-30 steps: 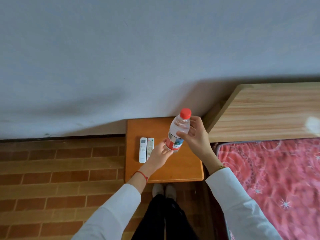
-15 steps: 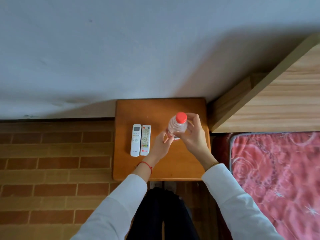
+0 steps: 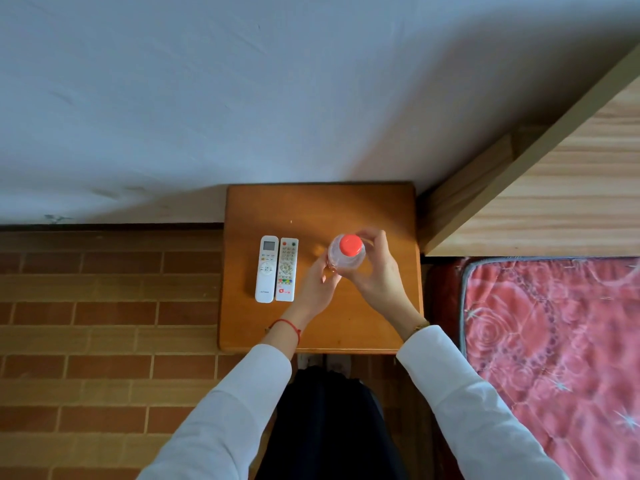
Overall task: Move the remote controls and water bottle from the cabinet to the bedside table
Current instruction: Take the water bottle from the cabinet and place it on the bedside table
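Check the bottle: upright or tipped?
Upright. The bottle is seen from straight above, its red cap centred over the body, above the bedside table. Right hand grips it; left hand touches its side.

water bottle (image 3: 346, 259): clear body, red cap
left remote control (image 3: 266, 268): white, small grey screen at the top, pale buttons with a touch of yellow
right remote control (image 3: 287, 269): white, red and green buttons at the top, a row of coloured keys lower down, a red mark near the bottom
bedside table (image 3: 363, 209): orange-brown wood, plain
wall (image 3: 242, 91): pale grey-blue, faint darker smudges
floor (image 3: 104, 306): brick pattern in reddish and tan brown, lighter joints
headboard (image 3: 561, 188): light wood with streaked grain
mattress (image 3: 561, 341): pink-red, rose and star pattern, grey edging
sleeves (image 3: 242, 403): white
wrist cord (image 3: 290, 325): red, on the left wrist
trousers (image 3: 329, 427): black
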Motion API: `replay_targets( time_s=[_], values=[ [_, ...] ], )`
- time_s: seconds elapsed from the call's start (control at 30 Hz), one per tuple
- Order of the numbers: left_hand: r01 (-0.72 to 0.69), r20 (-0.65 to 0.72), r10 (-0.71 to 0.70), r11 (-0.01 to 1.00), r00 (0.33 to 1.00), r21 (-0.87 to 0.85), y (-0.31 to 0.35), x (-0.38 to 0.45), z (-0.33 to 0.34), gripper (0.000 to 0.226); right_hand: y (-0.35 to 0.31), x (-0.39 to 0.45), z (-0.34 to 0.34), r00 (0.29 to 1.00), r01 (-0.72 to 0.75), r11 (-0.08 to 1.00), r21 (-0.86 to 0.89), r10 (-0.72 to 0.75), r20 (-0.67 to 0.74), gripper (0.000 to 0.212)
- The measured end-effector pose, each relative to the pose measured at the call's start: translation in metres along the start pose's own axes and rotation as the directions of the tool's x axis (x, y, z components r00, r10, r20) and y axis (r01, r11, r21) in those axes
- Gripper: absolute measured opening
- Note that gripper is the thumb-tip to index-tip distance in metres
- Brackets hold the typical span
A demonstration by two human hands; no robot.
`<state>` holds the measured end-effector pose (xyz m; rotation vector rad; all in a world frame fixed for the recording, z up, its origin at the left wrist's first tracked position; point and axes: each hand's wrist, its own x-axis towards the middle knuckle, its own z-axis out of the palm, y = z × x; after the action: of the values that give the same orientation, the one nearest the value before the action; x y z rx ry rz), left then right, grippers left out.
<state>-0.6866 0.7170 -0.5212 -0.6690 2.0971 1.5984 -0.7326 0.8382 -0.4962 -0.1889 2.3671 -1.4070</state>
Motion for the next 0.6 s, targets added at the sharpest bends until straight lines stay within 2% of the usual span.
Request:
replay_targets(
  time_s=[0.2,0.3,0.4,0.6],
  values=[
    [0.065,-0.082,-0.052,0.982,0.995,0.177,0.013,-0.023,-0.02,0.054,-0.007,-0.014,-0.017,0.985,-0.102,0.958,-0.267,0.135,0.11,0.083],
    [0.061,-0.155,-0.017,0.958,0.988,0.282,0.021,-0.045,-0.038,0.054,-0.027,-0.023,-0.034,0.963,-0.168,0.91,-0.379,0.234,0.134,0.084],
    [0.021,-0.206,0.057,0.934,0.977,0.357,0.035,-0.074,-0.06,0.054,-0.057,-0.034,-0.053,0.974,-0.162,0.897,-0.41,0.212,0.078,0.077],
    [-0.073,-0.28,0.249,0.853,0.927,0.516,0.083,-0.144,-0.103,0.053,-0.134,-0.062,-0.092,0.999,-0.03,0.898,-0.439,0.042,0.018,0.066]
  ],
)
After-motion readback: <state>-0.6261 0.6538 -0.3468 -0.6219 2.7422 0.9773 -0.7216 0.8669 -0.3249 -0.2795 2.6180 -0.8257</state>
